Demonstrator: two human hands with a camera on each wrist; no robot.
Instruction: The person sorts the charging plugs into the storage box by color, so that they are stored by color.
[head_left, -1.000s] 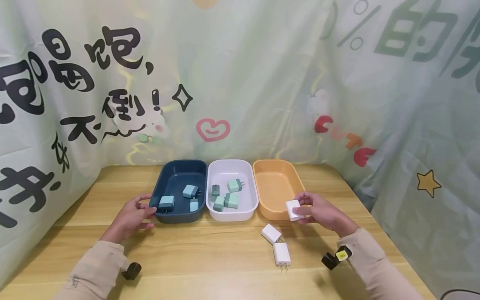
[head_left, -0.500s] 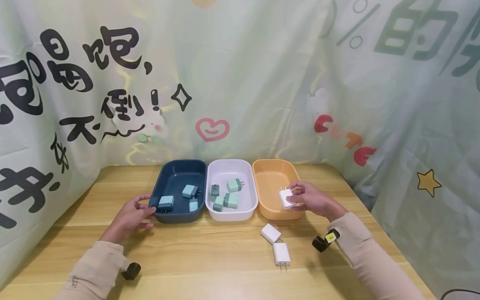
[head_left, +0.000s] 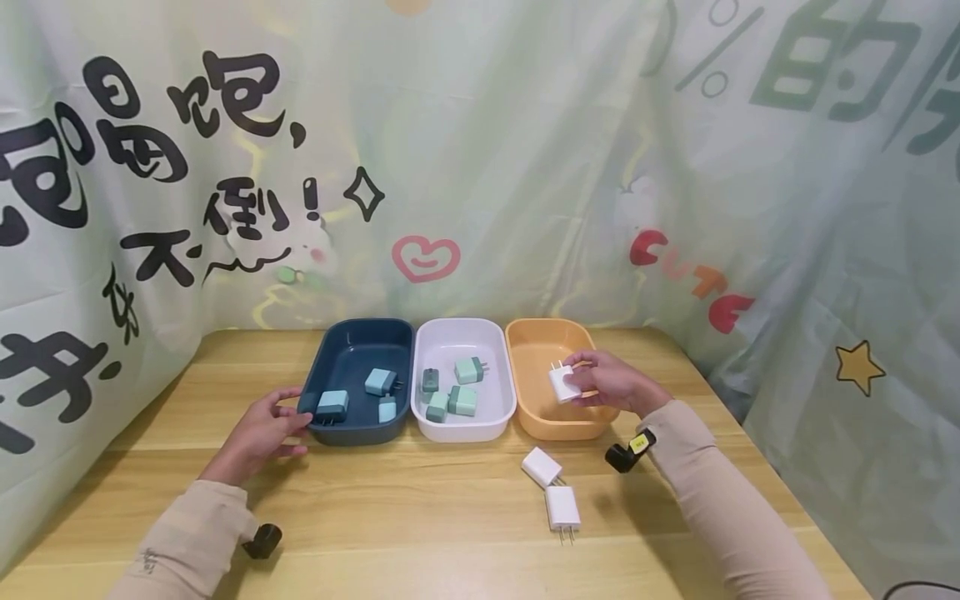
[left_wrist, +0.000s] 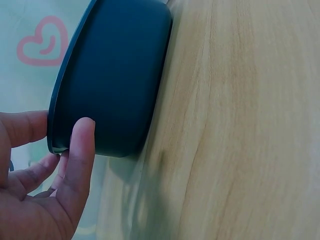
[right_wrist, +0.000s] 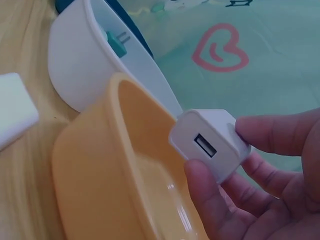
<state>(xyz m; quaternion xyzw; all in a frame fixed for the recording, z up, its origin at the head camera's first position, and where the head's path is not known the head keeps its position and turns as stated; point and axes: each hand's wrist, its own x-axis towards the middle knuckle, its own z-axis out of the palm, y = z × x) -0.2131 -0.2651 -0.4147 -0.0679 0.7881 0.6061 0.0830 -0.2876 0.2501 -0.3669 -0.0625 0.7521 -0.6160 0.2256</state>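
Observation:
In the head view my right hand pinches a white USB charger above the orange tray. Its USB port shows in the right wrist view, where thumb and fingers grip the charger at its sides. My left hand holds the near left corner of the dark blue tray. In the left wrist view, the thumb lies against that tray's outer wall and a finger touches the rim. Two more white chargers, an upper one and a lower one, lie on the table.
Between the blue and orange trays stands a white tray with several green chargers. Light blue chargers lie in the dark blue tray. A printed curtain hangs behind the wooden table.
My right hand has moved left and away from me, carrying the white charger from the orange tray's near right edge to above its inside. The left hand has stayed at the blue tray.

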